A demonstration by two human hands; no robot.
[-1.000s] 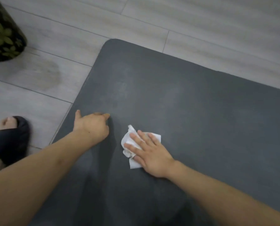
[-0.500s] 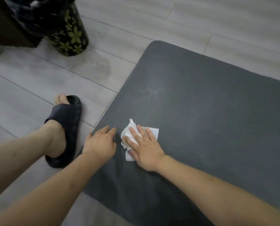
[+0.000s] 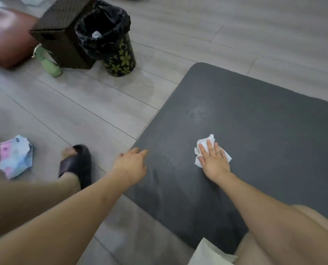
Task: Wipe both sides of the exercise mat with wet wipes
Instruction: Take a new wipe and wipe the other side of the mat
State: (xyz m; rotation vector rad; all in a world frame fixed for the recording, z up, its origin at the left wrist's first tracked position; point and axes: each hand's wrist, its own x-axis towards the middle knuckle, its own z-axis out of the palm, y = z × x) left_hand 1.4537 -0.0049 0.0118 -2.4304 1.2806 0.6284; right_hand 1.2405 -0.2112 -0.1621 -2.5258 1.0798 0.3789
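Since half a second ago the right hand has slid the crumpled white wet wipe away from the mat's left edge, leaving a wide gap to the left hand, and more of the room has come into view. Both lie on the dark grey foam exercise mat, which sits flat on the pale grey plank floor with its rounded corner toward the top. Fingers spread, the right hand presses palm-down on the wipe, pinning it to the mat rather than gripping it. Loosely open and empty, the left hand rests on the mat's left edge, fingertips touching the surface. Just left of that edge a foot in a black slide sandal stands on the floor. Farther left lies a crinkled pastel wet-wipe packet. Well beyond, at the upper left, a black bin with yellow flower print and a black liner stands against a dark brown woven box, with a pale green bottle beside it
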